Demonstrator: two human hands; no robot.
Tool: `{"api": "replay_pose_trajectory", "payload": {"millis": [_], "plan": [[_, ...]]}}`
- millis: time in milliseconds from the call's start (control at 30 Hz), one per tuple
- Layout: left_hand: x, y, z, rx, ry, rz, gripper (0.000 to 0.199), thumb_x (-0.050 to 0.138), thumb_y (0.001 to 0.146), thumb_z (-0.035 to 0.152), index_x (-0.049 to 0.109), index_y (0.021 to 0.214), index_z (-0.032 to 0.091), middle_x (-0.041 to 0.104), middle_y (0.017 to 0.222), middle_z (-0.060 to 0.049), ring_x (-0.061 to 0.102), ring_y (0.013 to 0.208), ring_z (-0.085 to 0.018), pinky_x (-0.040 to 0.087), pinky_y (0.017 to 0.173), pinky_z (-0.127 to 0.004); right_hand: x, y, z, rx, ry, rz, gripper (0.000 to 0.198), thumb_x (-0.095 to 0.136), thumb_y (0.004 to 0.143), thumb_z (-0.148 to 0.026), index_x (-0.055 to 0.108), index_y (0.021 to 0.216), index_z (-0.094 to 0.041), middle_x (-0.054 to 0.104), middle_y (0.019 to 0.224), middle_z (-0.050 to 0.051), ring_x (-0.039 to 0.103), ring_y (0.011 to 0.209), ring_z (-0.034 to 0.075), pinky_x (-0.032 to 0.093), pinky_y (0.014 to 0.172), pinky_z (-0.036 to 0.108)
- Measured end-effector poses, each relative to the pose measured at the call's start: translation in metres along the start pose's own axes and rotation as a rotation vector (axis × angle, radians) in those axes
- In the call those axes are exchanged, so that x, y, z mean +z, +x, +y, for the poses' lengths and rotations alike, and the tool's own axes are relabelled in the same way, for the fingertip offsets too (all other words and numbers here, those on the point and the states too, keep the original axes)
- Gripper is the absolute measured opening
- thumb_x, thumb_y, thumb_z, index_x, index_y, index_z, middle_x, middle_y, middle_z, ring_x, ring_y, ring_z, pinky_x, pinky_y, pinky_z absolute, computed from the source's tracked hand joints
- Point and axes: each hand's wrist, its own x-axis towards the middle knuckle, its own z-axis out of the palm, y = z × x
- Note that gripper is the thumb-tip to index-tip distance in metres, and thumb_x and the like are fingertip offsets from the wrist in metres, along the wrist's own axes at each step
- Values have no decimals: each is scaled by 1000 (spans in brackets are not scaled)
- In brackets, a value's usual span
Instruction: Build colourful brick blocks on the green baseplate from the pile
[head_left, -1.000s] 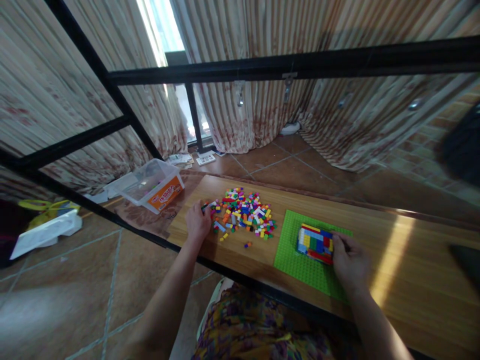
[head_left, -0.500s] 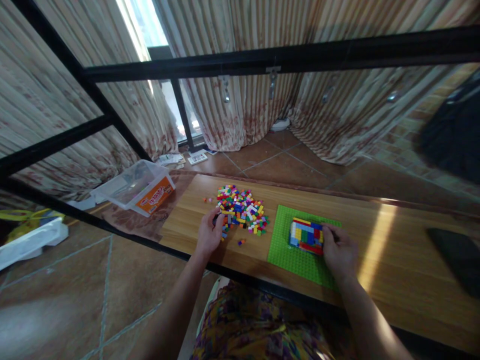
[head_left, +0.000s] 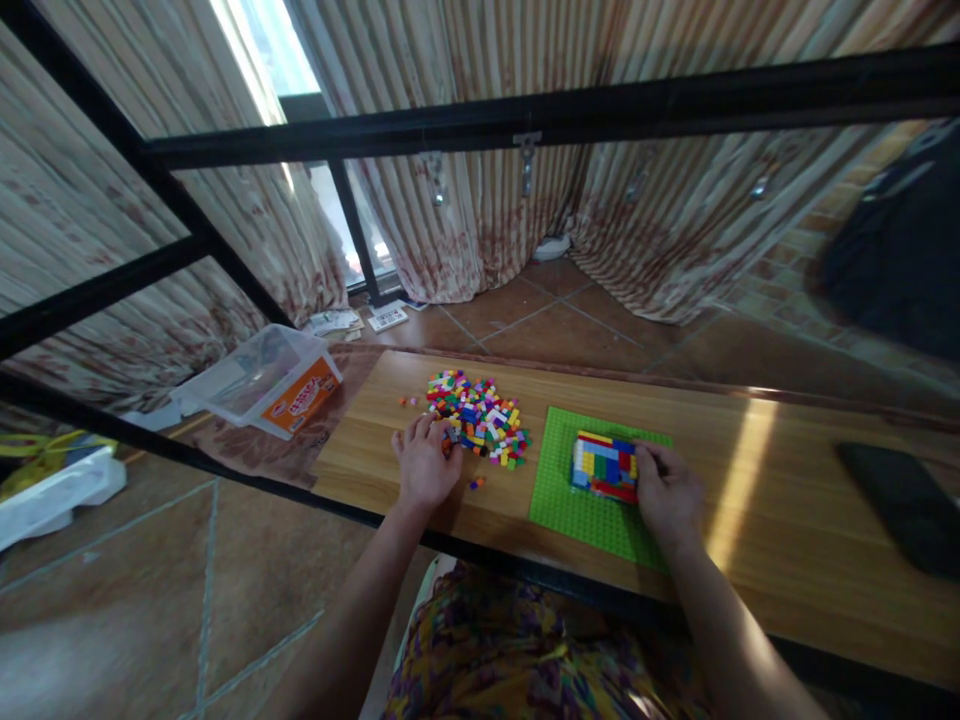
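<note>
A loose heap of small coloured toy bricks lies on the wooden table. At its near left edge my left hand rests palm down, fingers apart over the outermost bricks. Right of the heap is a green studded baseplate. On it sits a low rectangular build of multicoloured bricks. My right hand holds the build's right side between thumb and fingers, and the fingertips are partly hidden.
A clear plastic box with an orange label stands beyond the table's left end. A dark flat object lies at the table's right. Black metal bars cross in front of striped curtains. A few stray bricks lie near the heap.
My left hand has turned more palm down and its fingers have spread over the heap's edge. My right hand stays at the build. The whole view has shifted slightly.
</note>
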Motion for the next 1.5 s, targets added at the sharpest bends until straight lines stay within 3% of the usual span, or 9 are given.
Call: {"api": "replay_pose_trajectory", "payload": {"millis": [200, 433, 700, 967, 1067, 1267, 1500], "plan": [[6, 8, -7, -11, -59, 10, 25, 66, 78, 27, 64, 103, 22, 64, 126, -12, 56, 119, -35, 38, 101, -56, -1, 0, -7, 47, 57, -8, 41, 52, 86, -50, 74, 96, -17, 74, 96, 11, 67, 89, 25, 50, 82, 38], [9, 17, -15, -38, -108, 15, 23, 68, 75, 30, 61, 96, 21, 69, 113, -10, 62, 108, -33, 45, 96, -50, -1, 3, -13, 214, 357, 35, 52, 55, 82, -64, 73, 90, -17, 73, 82, 8, 60, 65, 18, 47, 58, 30], [7, 17, -17, -8, -138, 74, 23, 66, 78, 35, 60, 94, 20, 70, 96, -9, 65, 99, -31, 49, 91, -47, -2, 3, -17, 222, 409, 38, 53, 58, 79, -66, 72, 87, -16, 71, 78, 8, 57, 65, 17, 44, 55, 28], [-4, 9, 15, -96, -580, 17, 26, 65, 79, 35, 57, 100, 23, 68, 90, -2, 69, 84, -20, 57, 76, -33, -3, 3, -19, 214, 410, 25, 51, 56, 81, -65, 72, 86, -17, 71, 80, 8, 58, 66, 17, 45, 56, 28], [-2, 3, 29, -29, -664, -4, 30, 66, 79, 34, 57, 105, 22, 67, 98, -4, 69, 81, -19, 58, 73, -32, -2, 3, -18, 217, 425, 21, 50, 57, 81, -64, 72, 87, -17, 71, 78, 7, 58, 66, 17, 45, 55, 28], [6, -16, 58, 246, -657, -92, 25, 62, 81, 21, 61, 106, 25, 64, 105, -4, 66, 94, -19, 57, 87, -34, -2, 3, -15, 212, 409, 24, 54, 57, 81, -67, 73, 90, -16, 72, 78, 7, 58, 64, 17, 45, 57, 29], [8, -31, 68, 297, -672, -200, 28, 60, 83, 19, 60, 110, 24, 66, 108, -5, 64, 105, -21, 55, 93, -38, -1, 2, -17, 182, 389, 11, 51, 57, 82, -64, 73, 88, -17, 71, 78, 6, 58, 66, 17, 46, 60, 29]]}}
